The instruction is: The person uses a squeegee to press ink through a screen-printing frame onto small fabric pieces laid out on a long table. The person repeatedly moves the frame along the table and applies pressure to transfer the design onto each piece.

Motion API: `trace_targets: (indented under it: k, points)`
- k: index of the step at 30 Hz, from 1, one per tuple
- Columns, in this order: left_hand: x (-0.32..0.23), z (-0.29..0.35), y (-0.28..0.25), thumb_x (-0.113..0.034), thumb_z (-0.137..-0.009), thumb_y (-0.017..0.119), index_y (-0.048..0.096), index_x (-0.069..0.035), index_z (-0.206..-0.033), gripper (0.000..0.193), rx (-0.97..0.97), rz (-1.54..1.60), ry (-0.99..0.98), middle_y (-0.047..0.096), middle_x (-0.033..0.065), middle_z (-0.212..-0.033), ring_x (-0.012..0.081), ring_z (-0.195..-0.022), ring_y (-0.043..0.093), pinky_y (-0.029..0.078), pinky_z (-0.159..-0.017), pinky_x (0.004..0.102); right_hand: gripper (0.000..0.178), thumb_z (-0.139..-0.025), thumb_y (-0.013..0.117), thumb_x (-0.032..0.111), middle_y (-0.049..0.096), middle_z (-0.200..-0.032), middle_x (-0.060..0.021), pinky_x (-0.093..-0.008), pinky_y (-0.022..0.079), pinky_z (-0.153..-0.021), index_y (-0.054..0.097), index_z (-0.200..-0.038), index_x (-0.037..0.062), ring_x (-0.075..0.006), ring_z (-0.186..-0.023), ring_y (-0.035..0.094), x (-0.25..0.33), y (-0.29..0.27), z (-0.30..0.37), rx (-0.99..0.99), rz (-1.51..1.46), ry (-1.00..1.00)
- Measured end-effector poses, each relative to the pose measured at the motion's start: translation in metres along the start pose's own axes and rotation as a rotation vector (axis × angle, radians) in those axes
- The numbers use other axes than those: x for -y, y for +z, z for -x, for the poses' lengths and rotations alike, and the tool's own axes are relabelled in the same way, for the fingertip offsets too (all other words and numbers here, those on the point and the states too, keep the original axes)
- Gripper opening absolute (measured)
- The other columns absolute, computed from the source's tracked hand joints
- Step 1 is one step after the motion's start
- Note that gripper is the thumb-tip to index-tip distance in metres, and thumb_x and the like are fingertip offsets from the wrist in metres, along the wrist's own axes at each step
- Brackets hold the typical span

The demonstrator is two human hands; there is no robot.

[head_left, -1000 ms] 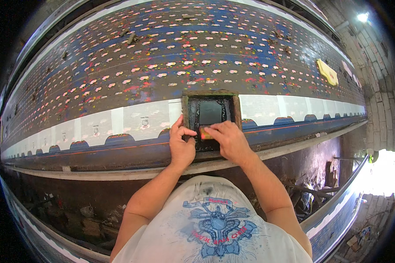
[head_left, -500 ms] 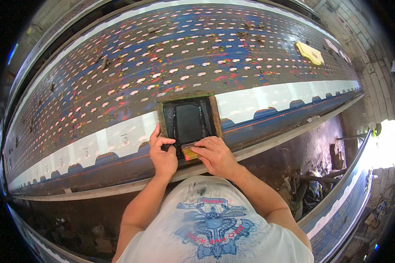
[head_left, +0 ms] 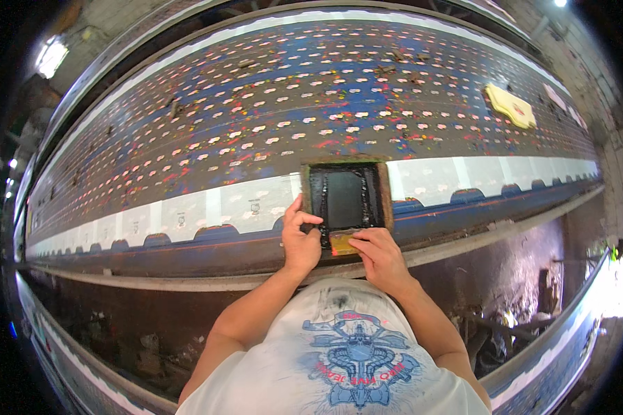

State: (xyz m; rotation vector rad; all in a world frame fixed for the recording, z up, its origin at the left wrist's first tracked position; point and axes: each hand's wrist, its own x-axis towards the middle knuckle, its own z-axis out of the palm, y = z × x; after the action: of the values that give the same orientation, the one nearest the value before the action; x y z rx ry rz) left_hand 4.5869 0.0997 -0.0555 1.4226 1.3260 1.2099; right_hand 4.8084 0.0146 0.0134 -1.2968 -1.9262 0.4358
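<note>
A small wooden-framed printing screen [head_left: 387, 200], its inside coated in black ink, lies across the white fabric strip [head_left: 214, 200] at the table's near side. My left hand [head_left: 302, 242] grips the frame's left side near its front corner, fingers curled against the wood. In my right hand [head_left: 383, 257] is a yellow squeegee [head_left: 342, 243] with a reddish edge, pinched between thumb and fingers. It rests inside the near end of the frame, below the dark mesh window [head_left: 344, 197]. My fingers partly cover the squeegee's right end.
Small printed marks and bright ink spots cover the long dark table [head_left: 256, 131]. A yellow shaped piece [head_left: 510, 106] lies at the far right. Along the near edge, dark blue fabric [head_left: 218, 233] runs beside a pale rail [head_left: 152, 283]. Another table [head_left: 547, 360] stands at lower right.
The view has turned, so the screen and both hands sit farther right in the picture. Against the frame, the squeegee stays at the near end, and both grips look the same.
</note>
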Motion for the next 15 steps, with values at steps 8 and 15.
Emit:
trace_targets:
  k: [8, 15]
  points:
    - [0.005, 0.001, 0.017, 0.021, -0.081, 0.068, 0.076, -0.004, -0.099, 0.032, -0.004, 0.194, -0.15, 0.049, 0.0263, -0.181, 0.0385, -0.166, 0.051, 0.043, -0.131, 0.0447, 0.045, -0.087, 0.073, -0.014, 0.075, -0.132, -0.0179, -0.0522, 0.059, -0.11, 0.079, -0.129, -0.0012, -0.0426, -0.126, 0.07, -0.031, -0.026, 0.007, 0.085, -0.124, -0.063]
    - [0.003, 0.001, 0.017, 0.024, -0.081, 0.067, 0.075, -0.002, -0.099, 0.033, 0.01, 0.221, -0.158, 0.047, 0.0241, -0.182, 0.0348, -0.166, 0.051, 0.045, -0.129, 0.0418, 0.041, -0.089, 0.076, -0.011, 0.076, -0.129, -0.0162, -0.0506, 0.059, -0.107, 0.08, -0.128, 0.0003, -0.0407, -0.125, 0.071, -0.032, -0.027, 0.002, 0.101, -0.115, -0.098]
